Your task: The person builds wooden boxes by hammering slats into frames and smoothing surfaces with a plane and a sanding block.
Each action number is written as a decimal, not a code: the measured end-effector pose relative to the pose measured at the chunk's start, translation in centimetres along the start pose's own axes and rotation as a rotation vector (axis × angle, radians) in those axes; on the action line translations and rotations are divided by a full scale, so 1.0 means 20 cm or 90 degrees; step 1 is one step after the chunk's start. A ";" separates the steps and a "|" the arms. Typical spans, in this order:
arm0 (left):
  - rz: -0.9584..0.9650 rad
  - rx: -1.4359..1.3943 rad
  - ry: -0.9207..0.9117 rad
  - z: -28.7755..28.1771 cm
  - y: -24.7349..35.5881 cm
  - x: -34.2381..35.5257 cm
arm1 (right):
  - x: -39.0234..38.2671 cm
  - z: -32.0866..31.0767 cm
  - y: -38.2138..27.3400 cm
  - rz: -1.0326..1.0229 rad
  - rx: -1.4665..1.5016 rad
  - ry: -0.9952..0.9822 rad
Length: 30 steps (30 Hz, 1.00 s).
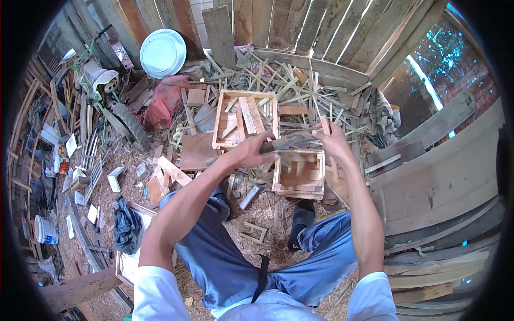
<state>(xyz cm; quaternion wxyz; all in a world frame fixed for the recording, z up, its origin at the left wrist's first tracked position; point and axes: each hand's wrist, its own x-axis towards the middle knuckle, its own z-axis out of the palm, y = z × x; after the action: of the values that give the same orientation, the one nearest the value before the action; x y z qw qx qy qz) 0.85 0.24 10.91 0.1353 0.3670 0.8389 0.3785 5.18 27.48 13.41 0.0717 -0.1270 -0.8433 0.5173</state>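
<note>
My left hand (249,153) is closed around a long dark tool (292,142) that looks like a blade and is smeared by motion. The tool lies roughly level, its far end close to my right hand (333,142). Pinched in my right fingers is a short light wooden strip (325,125), pointing away from me. Just below the tool stands a small open wooden box (299,193), with its floor partly in view. Behind my left hand is a larger wooden crate (219,119) with loose boards (250,115) in it.
Wood offcuts (289,88) pile against the plank wall (284,24). A pale basin (163,53) leans at the back left, near a red plastic bag (166,101). A small wooden frame (252,233) lies between my feet. Stacked boards (439,267) fill the right side.
</note>
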 end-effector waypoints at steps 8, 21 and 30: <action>0.114 0.042 0.010 0.24 -0.10 -0.03 | -0.09 -0.05 0.28 0.121 -0.074 -0.057; -0.106 0.263 0.001 0.80 -0.42 -0.10 | -0.17 -0.37 0.73 0.284 -0.206 0.128; -0.423 -0.426 0.232 0.99 -0.57 -0.04 | -0.25 -0.29 0.69 0.016 -0.413 0.083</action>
<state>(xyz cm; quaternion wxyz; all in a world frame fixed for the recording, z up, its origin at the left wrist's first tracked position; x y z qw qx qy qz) 5.53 5.20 -10.94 0.2101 -0.0554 0.7531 0.6210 13.41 36.92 3.90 0.0749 -0.1867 -0.9561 0.2131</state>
